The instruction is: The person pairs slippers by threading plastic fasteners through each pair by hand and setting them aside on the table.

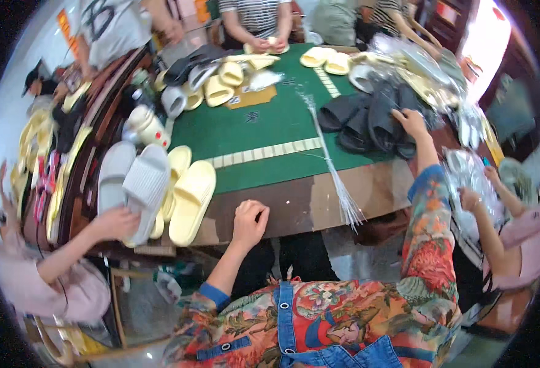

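My right hand [410, 124] reaches to the right side of the table, its fingers closed on the edge of a black slipper [381, 119]. More black slippers [340, 116] lie bunched beside it. My left hand [250, 221] hangs over the table's near edge with its fingers curled in, and nothing shows in it. Left of that hand, a yellow slipper [193, 199] lies on the near edge, partly over another yellow one. A bundle of thin white plastic strands [337, 190] runs down the table between my hands.
The table has a green mat [221, 132] crossed by a row of pale tiles [270, 151]. At left, a co-worker's hand [120, 224] touches grey slippers [144, 181] near a white bottle [147, 126]. Slippers are piled at the back left; clear plastic bags [411, 55] lie at the back right.
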The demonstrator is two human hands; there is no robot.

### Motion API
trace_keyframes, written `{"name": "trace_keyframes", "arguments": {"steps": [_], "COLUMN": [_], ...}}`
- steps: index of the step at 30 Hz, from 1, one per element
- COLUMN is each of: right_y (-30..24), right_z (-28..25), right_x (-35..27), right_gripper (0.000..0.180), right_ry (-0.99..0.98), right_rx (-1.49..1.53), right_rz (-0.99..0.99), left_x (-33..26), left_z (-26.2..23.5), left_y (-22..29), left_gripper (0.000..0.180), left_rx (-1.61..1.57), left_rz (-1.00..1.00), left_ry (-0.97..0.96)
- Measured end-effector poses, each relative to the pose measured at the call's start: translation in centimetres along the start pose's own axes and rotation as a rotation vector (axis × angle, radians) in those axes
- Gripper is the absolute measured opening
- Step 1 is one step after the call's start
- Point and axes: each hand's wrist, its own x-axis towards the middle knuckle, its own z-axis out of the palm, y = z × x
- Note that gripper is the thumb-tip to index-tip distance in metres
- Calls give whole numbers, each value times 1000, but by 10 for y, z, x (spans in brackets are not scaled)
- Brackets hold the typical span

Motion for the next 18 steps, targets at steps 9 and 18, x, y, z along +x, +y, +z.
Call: {"name": "trace_keyframes", "arguments": {"steps": [9, 18], "right_y": [-143, -260], "right_z": [-47, -50], "right_x": [-98, -247], "right_gripper": [31, 36], "right_ry": [-134, -1068], "right_rx": [1241, 1914], "right_rz": [103, 696], "left_x": [-1, -19], "left_z": [-21, -51], "left_y": [15, 77], "left_gripper": [36, 95], "left_rx": [42, -559], "left_rz": [72, 326], "left_ry": [15, 208]}}
